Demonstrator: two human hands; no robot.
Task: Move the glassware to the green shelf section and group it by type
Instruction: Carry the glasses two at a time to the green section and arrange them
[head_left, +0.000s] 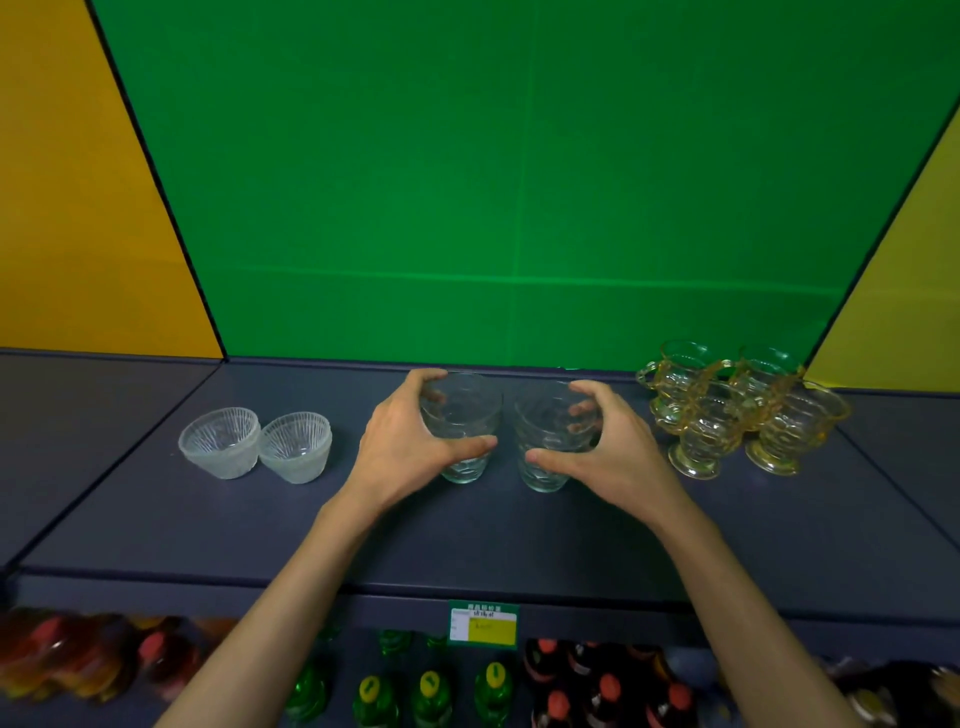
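Two clear glass tumblers stand side by side on the dark shelf board (467, 540) in front of the green back panel (467, 182). My left hand (405, 447) wraps around the left tumbler (465, 415). My right hand (608, 452) wraps around the right tumbler (548, 431). Both tumblers rest upright on the shelf. Left of them sit two ribbed clear glass bowls (257, 441), touching each other. At the right stands a cluster of several amber-tinted footed cups with handles (737, 405).
Yellow back panels flank the green one, a darker one at the left (78, 208) and another at the right (909, 286). A price label (483, 623) hangs on the shelf's front edge. Below are bottles with yellow caps (431, 691) and red caps (608, 691).
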